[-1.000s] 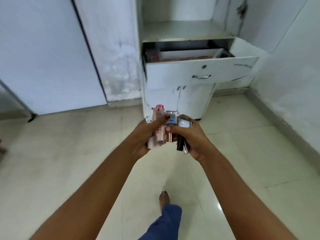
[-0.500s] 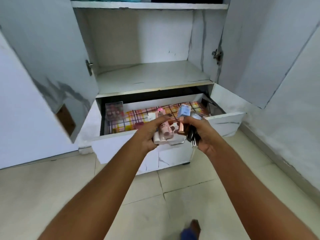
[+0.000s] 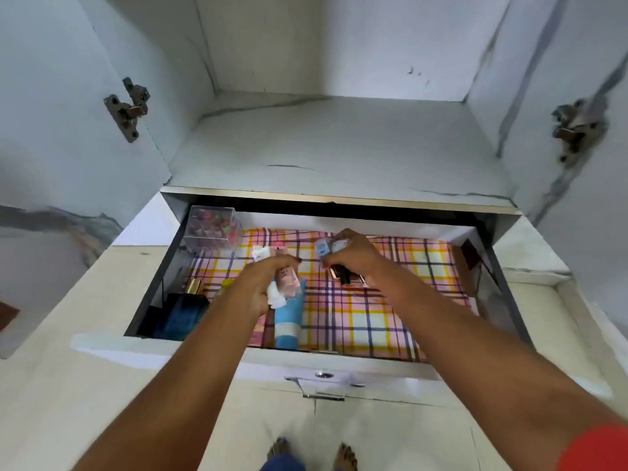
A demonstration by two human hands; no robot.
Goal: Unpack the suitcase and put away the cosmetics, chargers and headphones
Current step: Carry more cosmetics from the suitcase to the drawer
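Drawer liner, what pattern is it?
Plaid drawer liner: pink, yellow, white and purple checks; head view.

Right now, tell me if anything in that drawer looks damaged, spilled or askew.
Nothing spilled or broken. The blue tube lies flat on the checked liner, the clear box stands upright, and both the left hand and right hand grip cosmetics securely.

I've closed in on the open drawer [image 3: 339, 363]: a second ago it was across the floor, now both hands are over its plaid liner [image 3: 373, 314]. My left hand [image 3: 268, 280] and right hand [image 3: 353, 254], once pressed together, have drawn apart, each gripping its cosmetics.
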